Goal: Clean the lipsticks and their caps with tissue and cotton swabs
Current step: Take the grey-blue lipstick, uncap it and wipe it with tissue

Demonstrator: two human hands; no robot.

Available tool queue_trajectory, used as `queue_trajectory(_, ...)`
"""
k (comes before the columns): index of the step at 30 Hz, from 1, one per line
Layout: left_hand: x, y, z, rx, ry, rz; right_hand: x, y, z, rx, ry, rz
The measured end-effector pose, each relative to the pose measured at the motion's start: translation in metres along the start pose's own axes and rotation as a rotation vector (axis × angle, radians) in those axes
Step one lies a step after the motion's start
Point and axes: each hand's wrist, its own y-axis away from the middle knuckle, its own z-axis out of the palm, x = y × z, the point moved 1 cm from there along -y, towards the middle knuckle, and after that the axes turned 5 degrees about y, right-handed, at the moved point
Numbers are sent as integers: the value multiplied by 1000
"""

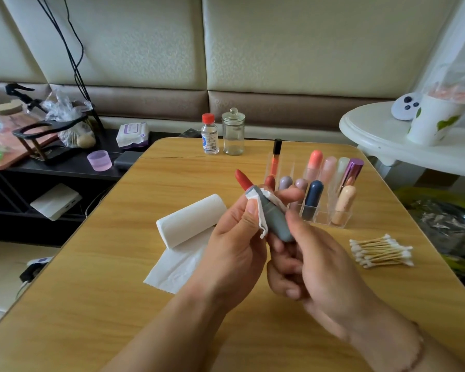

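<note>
An uncapped grey lipstick [275, 220] with a red bullet sticking up-left is held above the middle of the wooden table [124, 304]. My right hand [314, 267] grips its lower barrel. My left hand [236, 242] pinches a small piece of white tissue [263, 210] against the upper barrel, just below the bullet. A tissue roll [191, 221] with a loose sheet lies to the left. Several cotton swabs [381, 252] are piled to the right. I do not see this lipstick's cap.
A clear organiser [317, 218] behind my hands holds several lipsticks. A small red-capped bottle [209, 134] and a lidded glass jar [233, 132] stand at the table's far edge. A cluttered dark shelf sits left, a white round table [365, 130] right.
</note>
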Motion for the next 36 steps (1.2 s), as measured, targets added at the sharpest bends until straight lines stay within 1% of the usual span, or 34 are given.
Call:
queue_trajectory(3, 2, 2, 1, 15, -5, -60, -1, 0, 0, -141, -366, 270)
queue_trajectory(5, 1, 2, 1, 8, 19, -65, 4, -2, -4, -276, -556, 376)
queue_trajectory(6, 0, 2, 1, 12, 18, -66, 6, -3, -6, -368, -644, 391)
queue_trajectory(7, 1, 1, 2, 18, 20, -64, 7, -3, -7, -457, -714, 382)
queue_trajectory(8, 1, 1, 2, 27, 35, -55, 8, -4, -8, -505, -743, 352)
queue_trajectory(11, 1, -2, 2, 119, 146, -12, 7, -6, -13, -545, -751, 266)
queue_trajectory(13, 1, -4, -1, 168, 155, 17, 5, -8, -16, -549, -784, 237)
queue_trajectory(18, 0, 0, 1, 210, -77, -55, 7, -12, -25, -606, -846, 210)
queue_trajectory(20, 2, 2, 9, 167, -118, -78, 7, -10, -23, -600, -804, 203)
queue_trajectory(22, 3, 4, 13, 134, -161, -86, 4, -6, -18, -510, -657, 189)
queue_trajectory(24, 2, 5, 11, 131, -200, -62, 0, -3, -13, -336, -416, 150)
queue_trajectory(26, 1, 5, 8, 133, -231, -15, -3, -1, -10, -202, -208, 39)
queue_trajectory(29, 0, 5, 7, 137, -244, 46, -4, -1, -5, -80, 12, -124)
queue_trajectory(31, 0, 4, 7, 128, -245, 71, -7, 0, -6, -46, 167, -174)
queue_trajectory(32, -1, 4, 6, 129, -243, 81, -13, 3, -10, -29, 321, -199)
queue_trajectory(34, -2, 2, 4, 136, -247, 88, -32, 13, -23, 27, 782, -260)
queue_trajectory(35, -1, 1, 4, 142, -249, 86, -42, 20, -33, 80, 993, -262)
queue_trajectory(36, -1, 1, 3, 149, -242, 76, -50, 29, -44, 135, 1164, -227)
